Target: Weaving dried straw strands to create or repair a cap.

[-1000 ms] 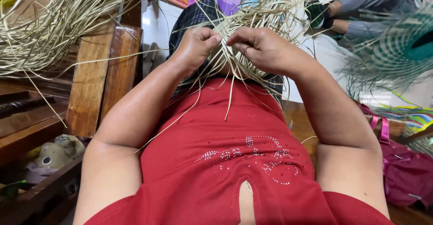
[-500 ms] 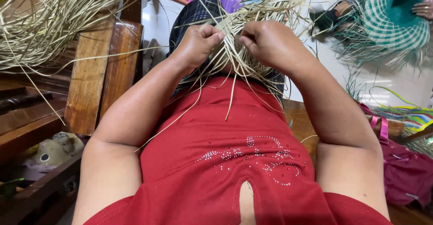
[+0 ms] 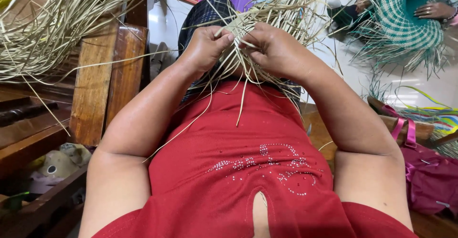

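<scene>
Beside wooden bench (image 3: 90, 99), white tiled floor (image 3: 429, 87), straw (image 3: 47, 32)

Hemmed in ahead of the grip by splayed straw strands (image 3: 286, 4); wooden posts (image 3: 112, 75) and loose straw bundle (image 3: 52, 32) crowding left; open white floor (image 3: 353, 75) right of the grip.

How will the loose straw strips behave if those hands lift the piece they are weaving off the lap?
The straw strips will probably flop: loose ends already droop over the red shirt. They look thin and flat, so likely very light. The woven centre pinched between the left hand and right hand should hold together better, though unwoven ends may slip.
</scene>
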